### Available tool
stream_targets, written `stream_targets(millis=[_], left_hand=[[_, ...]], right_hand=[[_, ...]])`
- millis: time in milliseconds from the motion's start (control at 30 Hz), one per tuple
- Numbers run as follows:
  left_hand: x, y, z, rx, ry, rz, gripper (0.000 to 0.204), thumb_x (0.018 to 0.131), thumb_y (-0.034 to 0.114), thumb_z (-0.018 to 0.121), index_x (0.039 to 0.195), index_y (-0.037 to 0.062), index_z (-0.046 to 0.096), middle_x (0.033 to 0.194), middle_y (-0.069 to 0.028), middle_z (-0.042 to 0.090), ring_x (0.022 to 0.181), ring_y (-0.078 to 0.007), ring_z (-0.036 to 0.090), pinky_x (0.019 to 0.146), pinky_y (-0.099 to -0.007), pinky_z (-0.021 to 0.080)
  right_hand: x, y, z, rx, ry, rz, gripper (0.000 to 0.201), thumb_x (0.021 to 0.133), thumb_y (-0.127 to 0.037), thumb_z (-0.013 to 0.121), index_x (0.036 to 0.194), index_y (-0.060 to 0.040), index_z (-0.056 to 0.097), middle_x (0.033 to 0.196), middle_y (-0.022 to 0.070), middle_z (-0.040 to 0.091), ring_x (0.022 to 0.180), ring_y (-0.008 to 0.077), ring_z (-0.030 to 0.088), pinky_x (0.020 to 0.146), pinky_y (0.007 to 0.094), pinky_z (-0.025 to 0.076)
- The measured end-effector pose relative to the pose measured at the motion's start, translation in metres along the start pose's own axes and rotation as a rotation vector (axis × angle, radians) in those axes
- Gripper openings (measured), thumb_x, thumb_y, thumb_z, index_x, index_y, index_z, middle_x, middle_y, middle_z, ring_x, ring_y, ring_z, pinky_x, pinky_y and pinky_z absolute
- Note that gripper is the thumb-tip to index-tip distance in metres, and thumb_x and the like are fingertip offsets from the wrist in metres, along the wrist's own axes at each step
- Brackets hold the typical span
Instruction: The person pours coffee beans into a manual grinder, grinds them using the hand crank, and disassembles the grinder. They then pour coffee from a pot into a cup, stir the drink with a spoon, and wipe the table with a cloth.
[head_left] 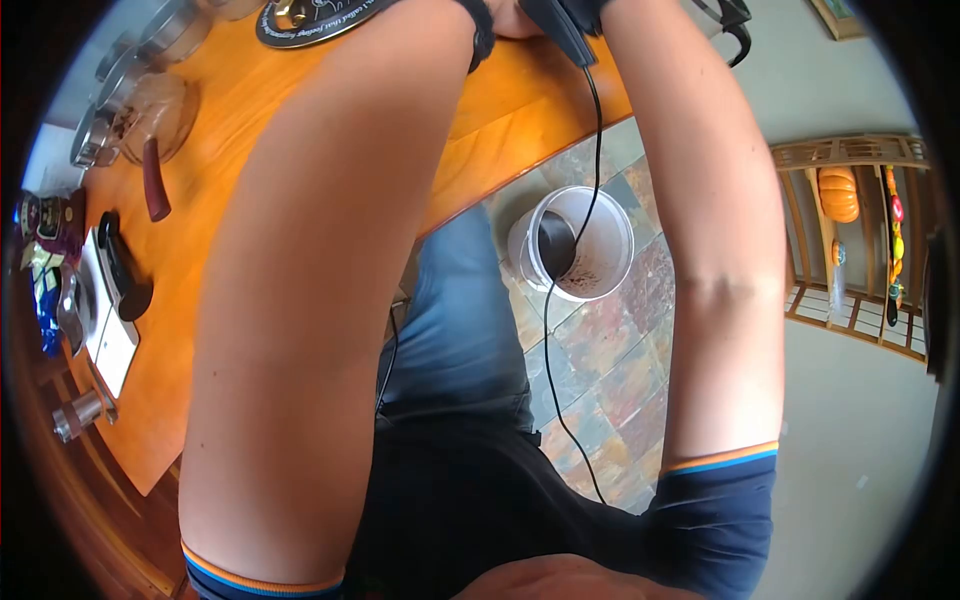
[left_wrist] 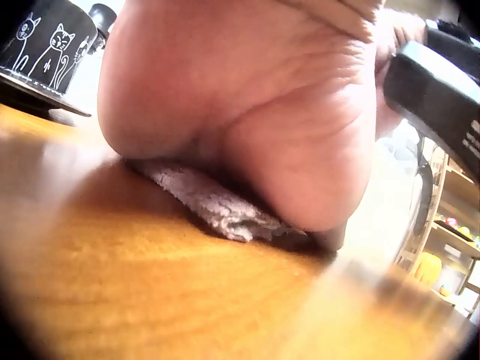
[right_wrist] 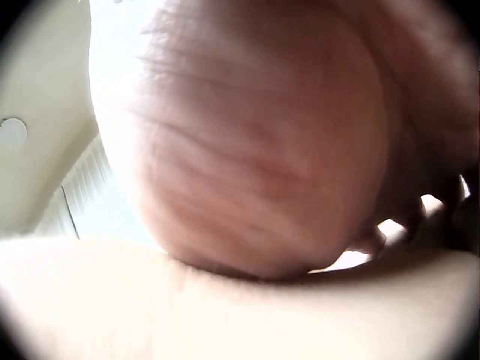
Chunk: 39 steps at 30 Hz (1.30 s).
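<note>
At the top edge of the head view, my left hand [head_left: 513, 20] is cut off beyond the wrist. Its palm [left_wrist: 247, 127] presses down on a pale, fluffy cloth [left_wrist: 214, 202] on the wooden table [left_wrist: 150, 285] in the left wrist view. The fingers of that hand are hidden behind the palm. My right hand [right_wrist: 262, 150] fills the right wrist view, its heel resting on bare skin [right_wrist: 225, 307] below. Several of its fingers show darkly at the right edge, with light in the gaps.
A black mug [left_wrist: 52, 52] with white cat drawings stands beyond the left hand. A lettered black tray [head_left: 315, 25] and a red-handled vessel [head_left: 155, 180] sit on the table's left side. A white bucket [head_left: 622, 240] stands on the tiled floor, under a hanging black cable [head_left: 547, 350].
</note>
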<state>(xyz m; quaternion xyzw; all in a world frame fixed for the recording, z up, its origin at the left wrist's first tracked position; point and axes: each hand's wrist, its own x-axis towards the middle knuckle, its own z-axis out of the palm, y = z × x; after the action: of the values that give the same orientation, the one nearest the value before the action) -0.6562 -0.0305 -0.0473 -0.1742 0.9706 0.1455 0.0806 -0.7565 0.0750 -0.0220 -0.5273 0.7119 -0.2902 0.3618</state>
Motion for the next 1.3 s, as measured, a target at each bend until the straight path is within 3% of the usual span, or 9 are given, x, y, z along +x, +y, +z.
stream_targets(millis=[633,967,1300], left_hand=[[0.04,-0.054,0.067,0.008,-0.165,-0.057,0.081,0.078,0.084,0.056,0.137,0.0294,0.053,0.14,-0.0104,0.048,0.131,-0.017,0.042,0.109,-0.0365,0.032],[0.027,-0.032,0.053,0.026,-0.132,-0.056,0.092,0.075,0.086,0.055,0.146,0.0286,0.044,0.15,-0.0138,0.039,0.14,-0.0205,0.034,0.115,-0.0404,0.025],[-0.017,-0.012,0.013,0.035,-0.029,-0.087,0.104,0.073,0.088,0.054,0.155,0.0278,0.036,0.16,-0.0171,0.029,0.15,-0.0239,0.026,0.122,-0.0443,0.018]], right_hand=[[0.053,0.054,0.029,0.392,-0.323,0.113,0.052,0.105,-0.048,0.053,0.131,-0.004,0.062,0.12,0.013,0.07,0.112,0.0222,0.063,0.104,0.0337,0.046],[0.03,0.029,0.013,0.5,-0.429,0.131,0.052,0.104,-0.048,0.054,0.129,-0.0035,0.062,0.119,0.0131,0.07,0.111,0.0218,0.063,0.104,0.0338,0.046],[0.001,-0.044,0.001,0.538,-0.552,0.125,0.052,0.104,-0.048,0.055,0.128,-0.0029,0.062,0.118,0.0131,0.07,0.111,0.0215,0.063,0.104,0.034,0.047]])
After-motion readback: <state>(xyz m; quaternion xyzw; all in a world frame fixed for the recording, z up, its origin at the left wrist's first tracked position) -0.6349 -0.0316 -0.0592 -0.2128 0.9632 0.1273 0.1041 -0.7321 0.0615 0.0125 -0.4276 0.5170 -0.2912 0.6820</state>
